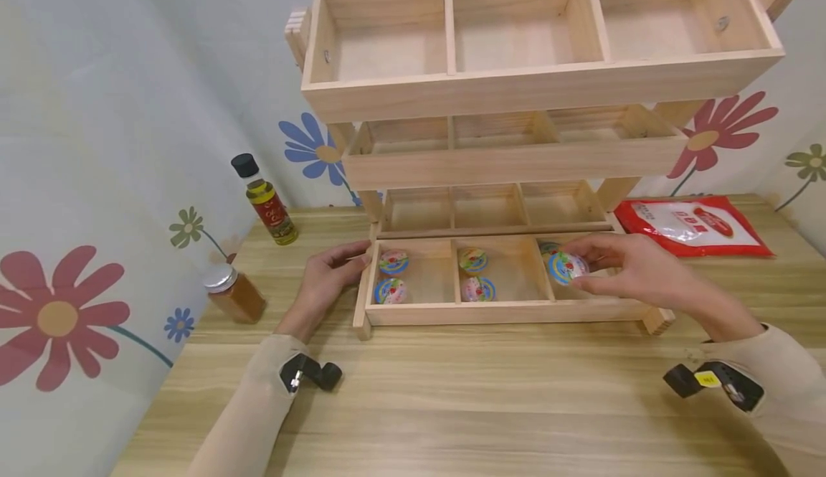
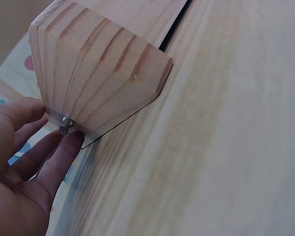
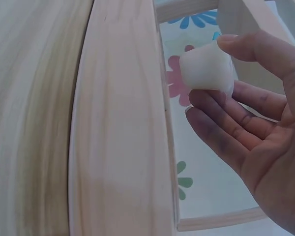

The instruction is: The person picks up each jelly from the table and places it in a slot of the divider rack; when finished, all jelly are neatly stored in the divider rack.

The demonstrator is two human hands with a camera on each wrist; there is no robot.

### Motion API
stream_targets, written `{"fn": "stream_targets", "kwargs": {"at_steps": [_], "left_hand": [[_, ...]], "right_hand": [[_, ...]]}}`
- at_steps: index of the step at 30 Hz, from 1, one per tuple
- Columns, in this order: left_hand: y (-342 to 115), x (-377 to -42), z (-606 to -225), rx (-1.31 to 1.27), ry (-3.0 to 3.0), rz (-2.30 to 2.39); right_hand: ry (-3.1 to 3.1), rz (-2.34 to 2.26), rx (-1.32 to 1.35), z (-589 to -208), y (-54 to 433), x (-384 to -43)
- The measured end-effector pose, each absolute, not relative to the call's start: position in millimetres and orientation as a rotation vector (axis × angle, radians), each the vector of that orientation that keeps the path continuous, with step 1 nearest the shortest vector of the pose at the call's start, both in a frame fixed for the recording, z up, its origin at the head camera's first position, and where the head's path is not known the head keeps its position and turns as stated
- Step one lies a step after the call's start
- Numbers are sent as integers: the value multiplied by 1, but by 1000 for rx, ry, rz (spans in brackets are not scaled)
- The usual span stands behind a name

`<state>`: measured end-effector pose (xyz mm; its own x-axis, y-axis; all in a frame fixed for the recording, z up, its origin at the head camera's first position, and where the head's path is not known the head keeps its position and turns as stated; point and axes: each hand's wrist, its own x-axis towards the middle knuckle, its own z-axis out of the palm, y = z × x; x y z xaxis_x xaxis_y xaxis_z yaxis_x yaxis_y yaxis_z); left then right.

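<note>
My right hand [image 1: 635,265] pinches a small jelly cup [image 1: 568,267] with a printed blue-rimmed lid over the right compartment of the bottom tray [image 1: 503,312]. The right wrist view shows its white, tapering body [image 3: 206,68] between thumb and fingers. Another jelly cup [image 1: 548,249] is partly hidden behind it. Two jelly cups [image 1: 391,291] stand in the left compartment and two jelly cups [image 1: 477,289] in the middle one. With its fingertips, my left hand [image 1: 329,276] touches the left end of the wooden rack [image 2: 103,69], beside a metal bolt [image 2: 66,124].
Above the bottom tray rise further tiers of the rack, the top tier [image 1: 535,79] overhanging. An oil bottle [image 1: 269,208] and a silver-lidded spice jar [image 1: 234,294] stand at the left. A red and white packet [image 1: 693,226] lies on the right of the wooden table [image 1: 464,398].
</note>
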<state>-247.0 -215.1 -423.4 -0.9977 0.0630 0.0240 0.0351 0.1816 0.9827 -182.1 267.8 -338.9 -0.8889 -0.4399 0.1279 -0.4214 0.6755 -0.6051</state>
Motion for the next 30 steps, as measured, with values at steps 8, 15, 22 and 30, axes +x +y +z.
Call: {"fn": "stream_targets", "kwargs": {"at_steps": [8,15,22,30], "left_hand": [[-215,-246,-422,101,2425,1972],[-214,-246,-421,112,2437,1962],[-214,-246,-422,92,2431,1964],[-214,-247,-422,84,2436,1952]], "right_hand": [[2814,-1033,-673,-348,269,-189],[2826,-1012,-663,-356,271,-192],[2812,-1009,-648,-363,274,-193],[2801,-1041,-649,-369,275,-196]]}}
